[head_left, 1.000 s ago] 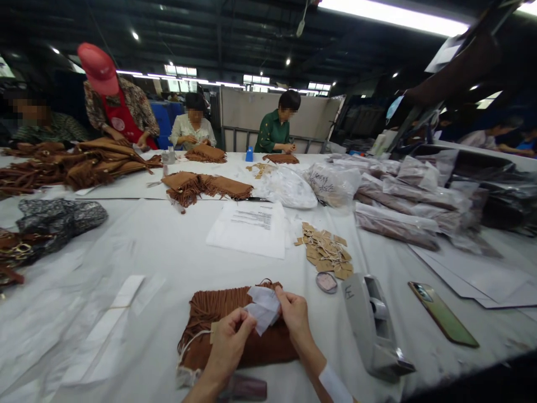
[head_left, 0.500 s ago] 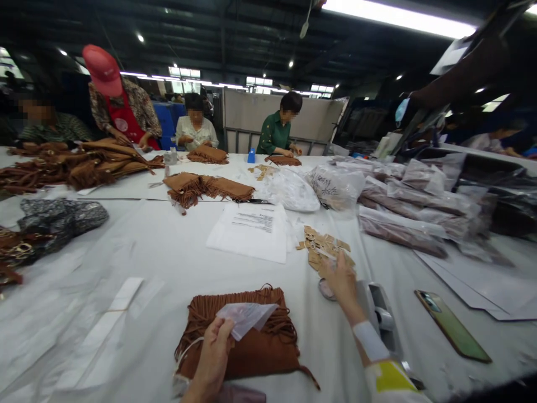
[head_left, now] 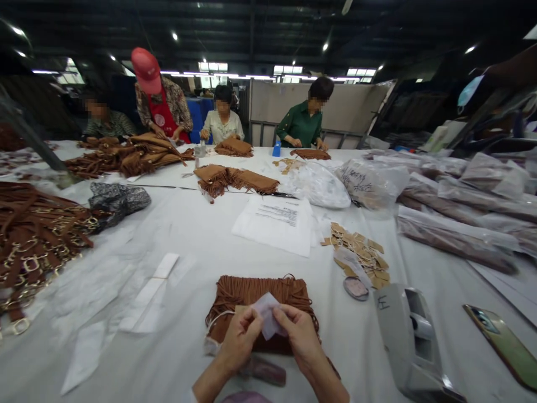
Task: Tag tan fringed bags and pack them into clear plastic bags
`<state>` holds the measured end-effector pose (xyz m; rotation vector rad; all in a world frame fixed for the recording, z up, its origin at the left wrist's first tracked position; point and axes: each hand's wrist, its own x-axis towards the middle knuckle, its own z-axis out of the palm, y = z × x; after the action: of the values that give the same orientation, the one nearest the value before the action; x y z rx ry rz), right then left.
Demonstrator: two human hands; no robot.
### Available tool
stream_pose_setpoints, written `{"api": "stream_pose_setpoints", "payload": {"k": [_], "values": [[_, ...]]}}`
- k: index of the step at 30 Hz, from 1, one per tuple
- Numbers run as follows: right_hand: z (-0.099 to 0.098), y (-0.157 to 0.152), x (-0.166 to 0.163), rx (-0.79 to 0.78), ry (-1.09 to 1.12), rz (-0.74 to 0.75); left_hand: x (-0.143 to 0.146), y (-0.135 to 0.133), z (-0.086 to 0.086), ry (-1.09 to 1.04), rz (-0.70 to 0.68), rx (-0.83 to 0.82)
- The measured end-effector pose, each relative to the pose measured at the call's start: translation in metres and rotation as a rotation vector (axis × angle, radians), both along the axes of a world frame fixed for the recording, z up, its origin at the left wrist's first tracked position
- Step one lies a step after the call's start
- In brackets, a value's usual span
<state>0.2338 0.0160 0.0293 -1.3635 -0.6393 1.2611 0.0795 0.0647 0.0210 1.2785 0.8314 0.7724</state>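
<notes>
A brown fringed suede bag (head_left: 268, 286) lies flat on the white table in front of me. Above it, my left hand (head_left: 241, 338) and my right hand (head_left: 297, 330) pinch a small translucent plastic bag (head_left: 267, 314) from its two sides. Part of a tan card tag (head_left: 241, 308) shows beside my left fingers, with a white cord looping down at the bag's left edge. My wrists and hands cover much of the bag's lower part. A dull purplish strip (head_left: 266, 370) lies below it, between my forearms.
Right of the bag are a pile of tan tags (head_left: 361, 252), a small round dish (head_left: 356, 288), a grey tape dispenser (head_left: 413, 336) and a phone (head_left: 503, 341). Brown straps with buckles (head_left: 33, 240) heap at left. Bagged goods (head_left: 457, 235) lie far right. Co-workers stand across the table.
My right hand has come back from the tag pile to the plastic bag, which both hands now hold. The view has turned left.
</notes>
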Motion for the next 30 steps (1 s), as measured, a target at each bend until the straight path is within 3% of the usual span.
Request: {"api": "stream_pose_setpoints", "payload": {"k": [4,7,11,16,20,23,26,28,30], "values": [[-0.010,-0.005,0.028,-0.052,-0.312,-0.191,-0.038,0.023,-0.001,0.332,0.075,0.402],[-0.013,-0.010,0.048,-0.094,-0.624,-0.312,-0.055,0.033,-0.009,0.552,-0.080,0.619],[-0.011,-0.015,0.054,-0.037,-0.872,-0.350,-0.050,0.032,-0.025,0.787,-0.265,0.725],[-0.012,-0.015,0.048,0.111,-1.101,-0.340,-0.040,0.027,-0.036,0.899,-0.297,0.804],[-0.012,-0.004,0.039,0.308,-1.331,-0.325,-0.047,0.024,-0.034,0.719,-0.111,0.799],[-0.014,0.014,0.016,0.456,-1.416,-0.272,-0.052,0.024,-0.025,0.510,0.184,0.652],[-0.024,0.032,-0.023,0.504,-1.348,-0.098,-0.054,0.028,-0.016,0.419,0.454,0.507],[-0.033,0.041,-0.053,0.475,-1.260,0.053,-0.055,0.032,-0.014,0.397,0.498,0.493],[-0.041,0.047,-0.077,0.437,-1.163,0.189,-0.056,0.035,-0.014,0.390,0.455,0.526]]}}
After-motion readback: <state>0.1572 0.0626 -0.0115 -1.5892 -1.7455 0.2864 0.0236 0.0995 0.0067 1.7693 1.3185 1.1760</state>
